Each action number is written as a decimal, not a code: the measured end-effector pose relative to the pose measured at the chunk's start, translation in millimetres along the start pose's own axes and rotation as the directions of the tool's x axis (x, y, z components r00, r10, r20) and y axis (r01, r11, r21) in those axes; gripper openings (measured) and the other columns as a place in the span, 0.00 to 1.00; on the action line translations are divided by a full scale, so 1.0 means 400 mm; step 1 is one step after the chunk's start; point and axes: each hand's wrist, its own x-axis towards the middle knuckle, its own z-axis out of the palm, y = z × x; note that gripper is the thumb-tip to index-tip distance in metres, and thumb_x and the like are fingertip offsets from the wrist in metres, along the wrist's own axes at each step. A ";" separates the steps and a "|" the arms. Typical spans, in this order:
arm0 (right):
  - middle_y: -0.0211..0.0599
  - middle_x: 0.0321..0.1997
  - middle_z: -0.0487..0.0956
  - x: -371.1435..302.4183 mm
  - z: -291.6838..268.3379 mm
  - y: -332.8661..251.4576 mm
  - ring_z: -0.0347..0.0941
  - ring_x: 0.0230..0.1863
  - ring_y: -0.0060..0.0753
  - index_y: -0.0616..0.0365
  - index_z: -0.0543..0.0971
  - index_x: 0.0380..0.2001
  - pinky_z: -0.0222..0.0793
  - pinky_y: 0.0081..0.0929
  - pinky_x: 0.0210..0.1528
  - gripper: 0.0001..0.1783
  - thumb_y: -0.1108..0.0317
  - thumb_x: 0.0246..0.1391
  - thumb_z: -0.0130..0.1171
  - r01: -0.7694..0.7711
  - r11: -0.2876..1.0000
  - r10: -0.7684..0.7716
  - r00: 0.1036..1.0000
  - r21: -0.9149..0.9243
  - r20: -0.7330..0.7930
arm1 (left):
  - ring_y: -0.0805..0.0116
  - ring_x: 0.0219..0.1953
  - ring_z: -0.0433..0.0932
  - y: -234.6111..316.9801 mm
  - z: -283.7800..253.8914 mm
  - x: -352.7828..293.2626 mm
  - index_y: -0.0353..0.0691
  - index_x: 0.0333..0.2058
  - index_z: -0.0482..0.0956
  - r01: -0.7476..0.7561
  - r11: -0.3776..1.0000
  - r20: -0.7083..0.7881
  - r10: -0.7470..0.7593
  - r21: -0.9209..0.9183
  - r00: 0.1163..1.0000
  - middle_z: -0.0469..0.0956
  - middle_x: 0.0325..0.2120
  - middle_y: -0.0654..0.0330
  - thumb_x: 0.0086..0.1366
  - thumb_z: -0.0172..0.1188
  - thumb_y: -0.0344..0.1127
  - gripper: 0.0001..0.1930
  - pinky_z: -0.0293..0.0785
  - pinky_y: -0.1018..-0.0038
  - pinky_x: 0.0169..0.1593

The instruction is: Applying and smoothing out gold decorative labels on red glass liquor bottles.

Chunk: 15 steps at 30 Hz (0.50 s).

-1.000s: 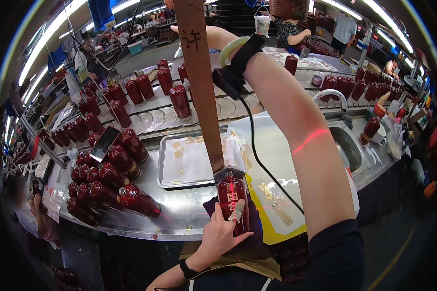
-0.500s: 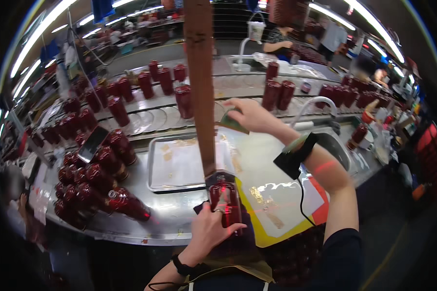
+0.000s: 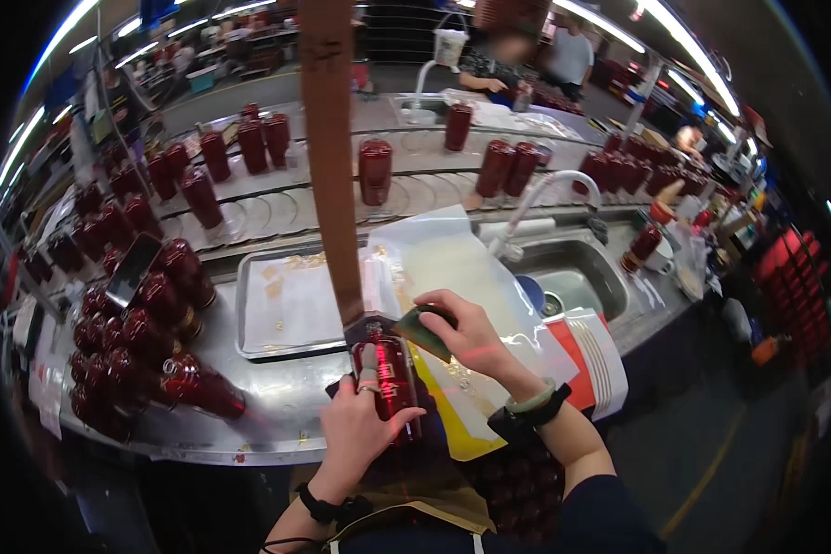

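Observation:
A dark red glass bottle (image 3: 399,374) with gold marking on its front rests in a dark holder at the foot of the wooden post. Thin red light lines cross it. My left hand (image 3: 362,420) grips the bottle from its left side, with fingers along the glass and the thumb reaching across its lower part. In my right hand (image 3: 466,337) is a flat green scouring pad (image 3: 425,332), pinched between thumb and fingers, close to the right of the bottle's neck. Whether the pad touches the bottle I cannot tell.
A wooden post (image 3: 332,166) rises ahead of me. Left of it lies a paper-lined metal tray (image 3: 291,305) with gold scraps; further left, several red bottles (image 3: 143,342) crowd together. Glossy sheets (image 3: 434,249), a sink (image 3: 577,277) and a faucet (image 3: 563,180) are at right.
My right hand has come back toward me with the green pad, from the far end of the sheets to beside the bottle. My left hand stays on the bottle; the view has shifted.

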 end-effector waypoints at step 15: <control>0.33 0.44 0.82 -0.118 0.011 0.019 0.76 0.44 0.18 0.65 0.78 0.54 0.72 0.18 0.49 0.13 0.76 0.68 0.57 -0.098 0.947 0.166 0.964 0.307 -0.206 | 0.63 0.48 0.83 -0.083 -0.154 -0.061 0.34 0.67 0.70 0.040 0.785 -0.051 -0.091 -0.618 0.995 0.80 0.54 0.52 0.60 0.71 0.29 0.36 0.80 0.68 0.51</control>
